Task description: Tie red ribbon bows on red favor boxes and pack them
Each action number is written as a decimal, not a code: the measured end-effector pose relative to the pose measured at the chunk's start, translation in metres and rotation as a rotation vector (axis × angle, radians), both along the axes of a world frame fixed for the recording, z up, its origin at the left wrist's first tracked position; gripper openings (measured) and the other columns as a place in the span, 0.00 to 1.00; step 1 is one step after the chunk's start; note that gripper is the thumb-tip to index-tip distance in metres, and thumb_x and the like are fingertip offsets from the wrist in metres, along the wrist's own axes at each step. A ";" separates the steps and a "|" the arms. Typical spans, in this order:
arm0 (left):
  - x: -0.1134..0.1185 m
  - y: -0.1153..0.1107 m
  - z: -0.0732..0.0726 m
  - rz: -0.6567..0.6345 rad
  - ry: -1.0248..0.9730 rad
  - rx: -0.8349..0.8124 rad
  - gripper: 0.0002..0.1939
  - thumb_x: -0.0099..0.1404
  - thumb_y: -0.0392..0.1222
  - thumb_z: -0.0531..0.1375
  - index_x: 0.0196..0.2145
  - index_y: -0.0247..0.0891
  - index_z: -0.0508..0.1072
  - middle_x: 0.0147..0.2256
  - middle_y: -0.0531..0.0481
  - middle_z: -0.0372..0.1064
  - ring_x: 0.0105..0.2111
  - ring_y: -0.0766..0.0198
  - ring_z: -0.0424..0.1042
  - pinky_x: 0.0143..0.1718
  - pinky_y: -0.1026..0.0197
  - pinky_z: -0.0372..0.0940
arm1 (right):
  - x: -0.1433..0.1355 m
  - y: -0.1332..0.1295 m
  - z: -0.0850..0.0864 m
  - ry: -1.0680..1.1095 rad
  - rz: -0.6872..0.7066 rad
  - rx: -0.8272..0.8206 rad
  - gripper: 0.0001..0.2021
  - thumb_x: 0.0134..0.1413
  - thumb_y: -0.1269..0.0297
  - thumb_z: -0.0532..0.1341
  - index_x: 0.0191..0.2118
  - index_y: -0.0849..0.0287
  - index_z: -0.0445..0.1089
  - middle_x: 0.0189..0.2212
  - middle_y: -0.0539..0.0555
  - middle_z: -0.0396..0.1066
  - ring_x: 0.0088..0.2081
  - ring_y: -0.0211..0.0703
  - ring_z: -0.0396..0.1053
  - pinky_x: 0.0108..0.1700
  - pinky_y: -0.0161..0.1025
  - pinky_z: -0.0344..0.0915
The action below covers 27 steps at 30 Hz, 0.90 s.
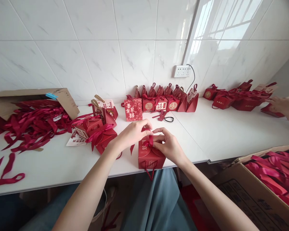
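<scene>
In front of me a red gift box with gold lettering stands at the table's front edge, a twisted cord handle hanging down its near side. Over its top, a red ribbon runs between my two hands. My left hand pinches the ribbon from the left, thumb and fingers close together. From the right, my right hand has its fingers curled on the ribbon at the box top. Just left of the box lies a small ribbon scrap. Another ribboned red box sits beside my left forearm.
Loose red ribbons spill from a cardboard box at left. Small red boxes line the wall below a power strip. Another person's hand touches boxes at far right. A carton of red ribboned items stands at lower right.
</scene>
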State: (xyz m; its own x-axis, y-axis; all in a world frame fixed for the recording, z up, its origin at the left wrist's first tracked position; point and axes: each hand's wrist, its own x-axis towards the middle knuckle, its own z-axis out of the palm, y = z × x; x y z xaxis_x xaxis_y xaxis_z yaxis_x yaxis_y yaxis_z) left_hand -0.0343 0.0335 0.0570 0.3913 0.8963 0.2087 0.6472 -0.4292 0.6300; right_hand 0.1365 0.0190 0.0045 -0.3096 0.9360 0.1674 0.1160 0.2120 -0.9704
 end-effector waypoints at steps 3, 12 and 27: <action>-0.006 0.005 -0.015 0.017 -0.043 -0.067 0.06 0.61 0.43 0.59 0.30 0.40 0.70 0.31 0.54 0.71 0.31 0.63 0.68 0.34 0.63 0.61 | 0.000 -0.001 -0.001 -0.002 -0.037 0.019 0.14 0.45 0.65 0.61 0.40 0.54 0.61 0.29 0.49 0.77 0.31 0.42 0.73 0.34 0.38 0.66; -0.012 -0.013 -0.048 -0.004 -0.152 0.094 0.05 0.62 0.40 0.58 0.31 0.40 0.73 0.36 0.48 0.72 0.42 0.58 0.68 0.47 0.55 0.63 | 0.000 -0.003 -0.005 -0.052 -0.125 0.115 0.08 0.46 0.63 0.61 0.35 0.54 0.62 0.31 0.51 0.76 0.34 0.44 0.73 0.35 0.39 0.65; 0.001 -0.033 -0.057 0.069 -0.335 -0.069 0.10 0.63 0.45 0.57 0.37 0.39 0.76 0.47 0.45 0.68 0.52 0.56 0.65 0.56 0.54 0.59 | 0.002 -0.002 -0.005 -0.059 -0.120 0.137 0.04 0.48 0.66 0.61 0.32 0.54 0.65 0.27 0.49 0.72 0.31 0.41 0.70 0.36 0.39 0.66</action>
State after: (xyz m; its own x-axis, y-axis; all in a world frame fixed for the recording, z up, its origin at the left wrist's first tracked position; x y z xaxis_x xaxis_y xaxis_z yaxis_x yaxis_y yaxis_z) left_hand -0.0332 0.0009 -0.0001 0.2492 0.9348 0.2531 0.4255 -0.3404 0.8385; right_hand 0.1388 0.0174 -0.0006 -0.2107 0.9364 0.2806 0.2045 0.3230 -0.9240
